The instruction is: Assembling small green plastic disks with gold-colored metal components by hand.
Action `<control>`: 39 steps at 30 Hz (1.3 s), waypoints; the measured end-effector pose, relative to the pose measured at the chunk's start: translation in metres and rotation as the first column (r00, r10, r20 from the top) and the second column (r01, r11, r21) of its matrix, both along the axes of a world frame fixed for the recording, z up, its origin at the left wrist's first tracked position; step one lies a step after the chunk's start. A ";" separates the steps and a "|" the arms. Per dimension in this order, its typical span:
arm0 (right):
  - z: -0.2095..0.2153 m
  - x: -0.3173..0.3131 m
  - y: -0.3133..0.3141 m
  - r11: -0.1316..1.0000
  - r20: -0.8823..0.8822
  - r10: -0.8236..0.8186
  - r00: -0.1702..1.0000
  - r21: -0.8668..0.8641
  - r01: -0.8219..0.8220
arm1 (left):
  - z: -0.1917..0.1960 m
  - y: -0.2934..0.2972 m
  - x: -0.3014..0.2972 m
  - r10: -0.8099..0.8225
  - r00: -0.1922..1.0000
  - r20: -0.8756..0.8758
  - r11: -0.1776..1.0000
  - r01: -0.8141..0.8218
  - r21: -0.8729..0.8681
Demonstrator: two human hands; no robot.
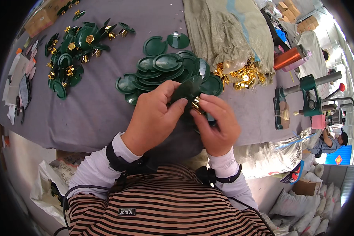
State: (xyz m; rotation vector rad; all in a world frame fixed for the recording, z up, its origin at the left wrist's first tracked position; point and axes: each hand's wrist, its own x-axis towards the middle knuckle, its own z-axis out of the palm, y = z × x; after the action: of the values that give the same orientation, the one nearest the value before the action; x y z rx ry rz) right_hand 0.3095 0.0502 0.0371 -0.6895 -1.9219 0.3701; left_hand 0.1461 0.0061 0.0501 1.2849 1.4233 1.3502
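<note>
Left hand [155, 116] pinched a green disc [188, 87] between thumb and fingers, holding it tilted up in front of the near edge of the disc heap [161, 72]. Right hand [220, 124] pinched a gold clip [196, 104] between thumb and forefinger, right against the disc's lower part; whether the clip was seated could not be told, the fingers hiding the joint. Judged from the layout, work was partway along. Done, apparently: the cluster [72, 46] at the far left of the grey cloth [102, 114], where many discs bore gold clips, lying at mixed angles, with a few more beyond it toward the far left corner. Left, apparently: the heap just beyond the hands, its discs overlapping and showing no clips on their visible faces, plus the loose gold clips [246, 76] spilling from the mouth of the woven sack [220, 31], to the right of the heap. Remaining count not taken; overlap hid many discs. The pair in hand was judged to be mid-assembly.
</note>
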 end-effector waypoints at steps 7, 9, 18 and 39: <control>0.001 -0.001 0.001 0.992 0.017 0.041 0.999 -0.117 -0.038 | -0.002 -0.008 0.002 0.009 0.992 -0.124 0.998 0.000 0.070; -0.002 -0.002 -0.005 0.941 -0.132 0.039 0.990 -0.327 -0.081 | -0.003 -0.011 0.003 0.085 0.882 -0.463 0.943 0.078 0.323; -0.006 0.015 0.010 0.704 -0.272 0.026 0.962 -0.679 -0.211 | 0.008 0.008 -0.054 0.269 0.808 -0.524 0.953 -0.144 0.267; -0.076 0.100 0.106 0.905 0.307 -0.417 0.855 0.048 0.424 | -0.037 0.151 -0.095 0.024 0.425 -0.905 0.996 -0.083 -0.012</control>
State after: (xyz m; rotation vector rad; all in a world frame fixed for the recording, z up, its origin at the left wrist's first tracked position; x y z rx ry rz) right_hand 0.4100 0.1562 -0.0392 -1.2155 -1.9879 0.0019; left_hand 0.0507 0.1574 0.0135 2.1083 2.1966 0.5395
